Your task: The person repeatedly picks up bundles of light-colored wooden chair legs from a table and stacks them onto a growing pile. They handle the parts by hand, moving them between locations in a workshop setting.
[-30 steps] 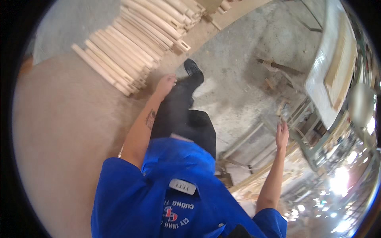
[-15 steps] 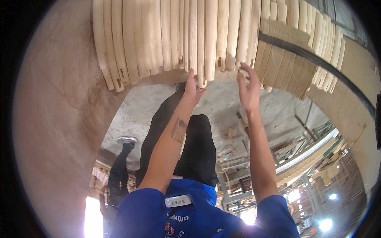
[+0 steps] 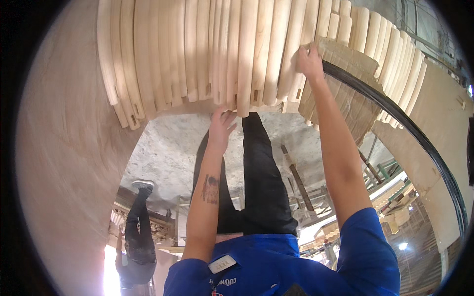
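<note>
Left hand (image 3: 221,124) spread loose, fingertips at cut ends of stacked pale wooden rails (image 3: 207,54), gripping nothing. Right hand (image 3: 310,61) farther up, clasping edge of cardboard sheet (image 3: 340,93) beside rails. Stack lying neat and aligned; nothing lifted clear yet.

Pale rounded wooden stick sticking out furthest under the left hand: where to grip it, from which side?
Grip the pale rounded wooden stick at its near end, which projects past its neighbours above the left hand. Come from that end and clamp its two sides; the rest is packed tight in the row of wooden sticks, leaving probably no finger room. The right hand rests further along the stack.
</note>
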Motion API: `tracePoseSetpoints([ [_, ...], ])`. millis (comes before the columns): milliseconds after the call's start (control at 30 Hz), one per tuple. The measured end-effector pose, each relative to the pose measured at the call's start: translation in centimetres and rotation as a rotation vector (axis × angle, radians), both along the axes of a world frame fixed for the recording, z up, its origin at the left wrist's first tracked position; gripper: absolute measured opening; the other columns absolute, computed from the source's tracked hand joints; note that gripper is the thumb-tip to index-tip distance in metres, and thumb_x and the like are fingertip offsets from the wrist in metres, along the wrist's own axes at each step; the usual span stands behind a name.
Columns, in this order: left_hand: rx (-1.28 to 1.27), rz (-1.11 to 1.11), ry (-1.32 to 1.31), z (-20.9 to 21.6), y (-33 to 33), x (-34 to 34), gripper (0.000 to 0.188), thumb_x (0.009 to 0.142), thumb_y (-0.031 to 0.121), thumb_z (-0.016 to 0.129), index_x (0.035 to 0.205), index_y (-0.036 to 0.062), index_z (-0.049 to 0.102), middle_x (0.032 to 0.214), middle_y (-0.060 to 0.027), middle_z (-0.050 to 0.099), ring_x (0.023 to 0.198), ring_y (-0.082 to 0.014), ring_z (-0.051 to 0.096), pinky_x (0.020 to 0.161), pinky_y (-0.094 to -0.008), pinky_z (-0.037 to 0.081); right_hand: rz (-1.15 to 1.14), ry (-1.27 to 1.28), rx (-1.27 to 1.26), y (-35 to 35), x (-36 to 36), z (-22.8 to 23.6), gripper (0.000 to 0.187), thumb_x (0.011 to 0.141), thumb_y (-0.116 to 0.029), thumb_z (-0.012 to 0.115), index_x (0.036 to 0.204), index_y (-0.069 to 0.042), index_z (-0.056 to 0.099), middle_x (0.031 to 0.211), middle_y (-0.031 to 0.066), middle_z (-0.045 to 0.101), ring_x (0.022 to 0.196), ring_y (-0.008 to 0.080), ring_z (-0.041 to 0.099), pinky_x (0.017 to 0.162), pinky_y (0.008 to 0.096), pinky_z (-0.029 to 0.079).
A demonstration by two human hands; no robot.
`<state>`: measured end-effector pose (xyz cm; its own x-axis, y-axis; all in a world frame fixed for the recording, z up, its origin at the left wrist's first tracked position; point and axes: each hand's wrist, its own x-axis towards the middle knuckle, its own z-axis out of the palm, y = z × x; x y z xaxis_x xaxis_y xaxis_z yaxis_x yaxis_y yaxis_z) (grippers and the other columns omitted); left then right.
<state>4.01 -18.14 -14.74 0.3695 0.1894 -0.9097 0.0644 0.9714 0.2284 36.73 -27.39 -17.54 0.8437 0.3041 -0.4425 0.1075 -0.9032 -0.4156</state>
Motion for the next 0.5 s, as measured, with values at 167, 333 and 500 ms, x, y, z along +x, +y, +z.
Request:
tracePoseSetpoints([
  [167,0.791,-0.723,0.402,-4.0,1.7,-0.7,0.062,0.092,0.031,0.057,0.138,-0.0038,0.036,0.14,-0.023,0.039,0.131,-0.0305,0.039,0.108,-0.0375,0.03,0.043,-0.086,-0.038,-0.3,0.4,-2.9,0.072,0.09,-0.046,0.042,0.138,0.006,0.032,0.124,0.0391,0.048,0.12,0.0517,0.043,0.104,0.0489,0.034],
  [333,0.693,-0.921,0.4,-3.7,5.1,8.2,0.079,0.092,0.05,0.048,0.142,-0.0065,0.028,0.145,-0.0249,0.033,0.137,-0.0355,0.03,0.112,-0.0406,0.024,-0.291,0.277,-0.028,0.4,1.4,0.4,0.077,0.089,-0.053,0.044,0.136,0.006,0.039,0.129,0.0313,0.049,0.121,0.0407,0.048,0.104,0.0442,0.035],
  [500,0.805,-0.94,0.617,-10.0,6.3,7.7,0.087,0.089,0.065,0.038,0.14,-0.0058,0.033,0.142,-0.0261,0.038,0.134,-0.0376,0.034,0.11,-0.0429,0.026,-0.262,0.925,0.277,0.8,3.3,3.7,0.087,0.088,-0.064,0.044,0.143,0.002,0.031,0.142,0.0178,0.041,0.13,0.0308,0.04,0.109,0.04,0.028],
])
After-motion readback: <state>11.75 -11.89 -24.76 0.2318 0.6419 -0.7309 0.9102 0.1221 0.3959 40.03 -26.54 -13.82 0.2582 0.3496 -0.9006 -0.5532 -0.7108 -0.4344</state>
